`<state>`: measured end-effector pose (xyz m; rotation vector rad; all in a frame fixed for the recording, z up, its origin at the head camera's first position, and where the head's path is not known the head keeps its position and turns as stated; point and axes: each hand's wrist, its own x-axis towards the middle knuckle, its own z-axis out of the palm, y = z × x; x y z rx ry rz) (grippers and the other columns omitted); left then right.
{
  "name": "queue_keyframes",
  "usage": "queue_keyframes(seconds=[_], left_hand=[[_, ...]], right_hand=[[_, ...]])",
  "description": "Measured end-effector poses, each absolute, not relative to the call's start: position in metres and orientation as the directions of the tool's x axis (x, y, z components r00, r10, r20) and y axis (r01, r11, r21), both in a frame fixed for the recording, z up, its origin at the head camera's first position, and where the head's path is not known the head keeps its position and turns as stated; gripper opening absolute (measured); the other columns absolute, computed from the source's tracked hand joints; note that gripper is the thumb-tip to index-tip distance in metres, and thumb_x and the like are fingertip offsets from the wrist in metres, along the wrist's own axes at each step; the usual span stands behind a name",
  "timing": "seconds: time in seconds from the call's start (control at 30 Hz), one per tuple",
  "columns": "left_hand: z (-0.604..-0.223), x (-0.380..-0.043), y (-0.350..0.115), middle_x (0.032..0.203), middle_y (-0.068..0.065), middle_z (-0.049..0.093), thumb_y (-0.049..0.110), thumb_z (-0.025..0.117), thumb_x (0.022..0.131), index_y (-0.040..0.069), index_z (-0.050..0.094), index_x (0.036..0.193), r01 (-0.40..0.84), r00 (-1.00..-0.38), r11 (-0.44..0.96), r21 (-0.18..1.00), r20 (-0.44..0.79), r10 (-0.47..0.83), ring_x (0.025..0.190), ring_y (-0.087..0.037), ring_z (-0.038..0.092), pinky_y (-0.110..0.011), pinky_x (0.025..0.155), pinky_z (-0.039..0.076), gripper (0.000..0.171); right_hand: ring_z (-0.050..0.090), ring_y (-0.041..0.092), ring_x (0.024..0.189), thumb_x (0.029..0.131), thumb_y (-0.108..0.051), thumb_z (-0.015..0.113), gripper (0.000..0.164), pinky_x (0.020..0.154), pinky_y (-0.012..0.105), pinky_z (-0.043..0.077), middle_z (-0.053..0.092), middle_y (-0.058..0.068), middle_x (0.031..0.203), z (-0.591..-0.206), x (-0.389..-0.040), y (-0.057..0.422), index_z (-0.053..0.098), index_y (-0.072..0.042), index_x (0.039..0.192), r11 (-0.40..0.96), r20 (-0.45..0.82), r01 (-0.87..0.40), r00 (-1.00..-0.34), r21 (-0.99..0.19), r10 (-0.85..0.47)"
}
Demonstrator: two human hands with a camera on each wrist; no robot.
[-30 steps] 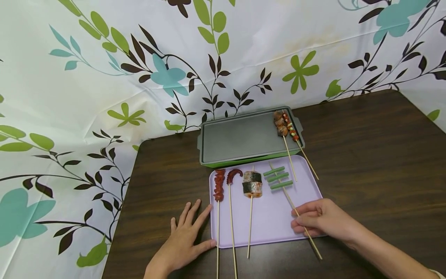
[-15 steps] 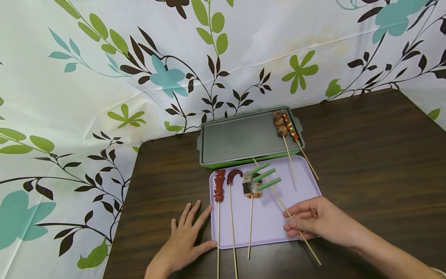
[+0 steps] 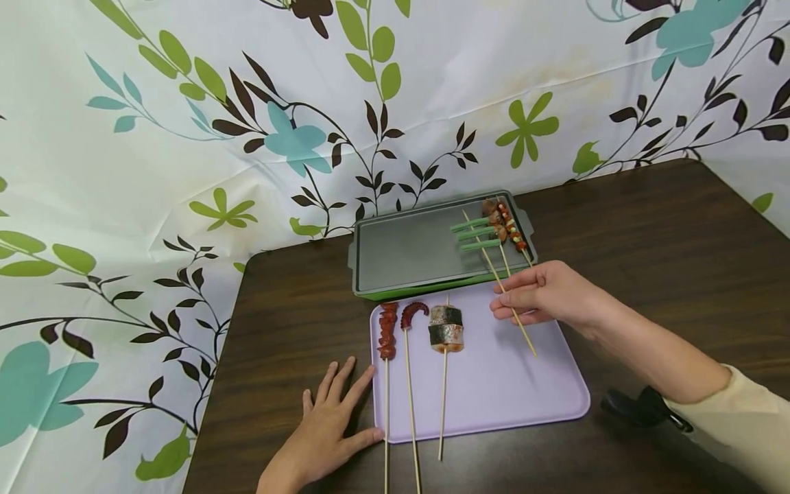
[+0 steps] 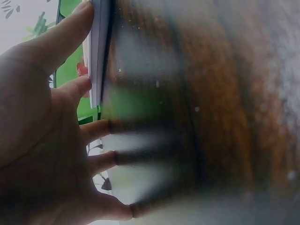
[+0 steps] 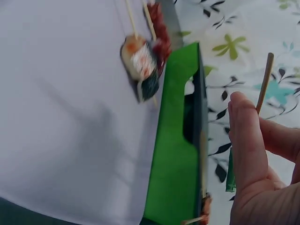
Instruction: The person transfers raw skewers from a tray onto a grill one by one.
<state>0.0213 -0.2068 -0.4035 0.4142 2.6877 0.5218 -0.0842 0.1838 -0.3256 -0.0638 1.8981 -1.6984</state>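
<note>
My right hand (image 3: 546, 296) pinches the bare stick of a skewer with several green bean-like pieces (image 3: 476, 234). These pieces are over the right part of the dark grill plate (image 3: 404, 250), overlapping a brown meat skewer in view; whether they touch the plate I cannot tell. In the right wrist view the stick passes between thumb and fingers. My left hand (image 3: 327, 429) lies spread on the table, its thumb at the near left corner of the lilac tray (image 3: 500, 401). On that tray lie a red skewer (image 3: 387, 333), a tentacle skewer (image 3: 413, 313) and a fish-piece skewer (image 3: 446, 326).
The grill's green base (image 5: 171, 154) stands behind the tray, close to the patterned cloth (image 3: 247, 123). A brown meat skewer (image 3: 490, 207) and a red-and-white skewer (image 3: 511, 228) lie on the plate's right end. A black object (image 3: 636, 407) shows by the right sleeve.
My right hand has lifted the green skewer off the tray area, first swinging it left over the fish skewer, then up and away over the grill plate. The left hand stays put.
</note>
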Motion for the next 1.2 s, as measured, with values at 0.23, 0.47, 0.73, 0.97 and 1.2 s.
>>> queue_keyframes(seconds=[0.23, 0.47, 0.73, 0.97, 1.2], left_hand=[[-0.403, 0.022, -0.207, 0.161, -0.005, 0.008, 0.073, 0.051, 0.080, 0.044, 0.015, 0.151, 0.207, -0.887, 0.887, 0.413, -0.302, 0.348, 0.145, -0.039, -0.002, -0.081, 0.094, 0.003, 0.084], [-0.402, 0.021, -0.208, 0.161, -0.005, 0.008, 0.073, 0.051, 0.080, 0.045, 0.015, 0.151, 0.210, -0.886, 0.887, 0.412, -0.303, 0.350, 0.145, -0.039, -0.002, -0.081, 0.094, 0.003, 0.084], [-0.404, 0.023, -0.207, 0.161, -0.005, 0.009, 0.073, 0.050, 0.080, 0.045, 0.015, 0.151, 0.207, -0.887, 0.888, 0.411, -0.304, 0.347, 0.145, -0.040, -0.001, -0.082, 0.093, 0.003, 0.084], [-0.404, 0.024, -0.206, 0.160, -0.005, 0.009, 0.075, 0.049, 0.080, 0.046, 0.015, 0.151, 0.201, -0.888, 0.893, 0.403, -0.310, 0.340, 0.145, -0.040, -0.001, -0.082, 0.092, 0.004, 0.084], [-0.404, 0.024, -0.206, 0.161, -0.005, 0.009, 0.075, 0.049, 0.079, 0.046, 0.014, 0.151, 0.202, -0.890, 0.894, 0.400, -0.306, 0.338, 0.145, -0.040, -0.001, -0.082, 0.093, 0.004, 0.084]], right_hand=[[0.070, 0.019, 0.093, 0.095, -0.010, 0.059, 0.047, 0.079, 0.032, 0.054, 0.071, 0.014, 0.103, -0.331, -0.112, 0.181, 0.045, 0.016, 0.132, 0.155, -0.418, 0.389, -0.823, -0.908, -0.385], [0.070, 0.016, 0.090, 0.094, -0.010, 0.060, 0.047, 0.077, 0.028, 0.055, 0.071, 0.014, 0.103, -0.329, -0.123, 0.176, 0.046, 0.016, 0.131, 0.170, -0.410, 0.373, -0.829, -0.912, -0.382], [0.071, 0.017, 0.088, 0.094, -0.009, 0.060, 0.045, 0.075, 0.028, 0.055, 0.072, 0.013, 0.099, -0.336, -0.133, 0.169, 0.048, 0.016, 0.130, 0.161, -0.429, 0.398, -0.827, -0.903, -0.363], [0.070, 0.017, 0.091, 0.095, -0.012, 0.060, 0.045, 0.075, 0.028, 0.055, 0.071, 0.014, 0.103, -0.339, -0.133, 0.168, 0.049, 0.014, 0.130, 0.187, -0.432, 0.390, -0.829, -0.902, -0.354], [0.070, 0.019, 0.094, 0.092, -0.019, 0.065, 0.052, 0.075, 0.028, 0.056, 0.071, 0.014, 0.104, -0.336, -0.131, 0.171, 0.050, 0.009, 0.133, 0.255, -0.430, 0.359, -0.839, -0.898, -0.334]])
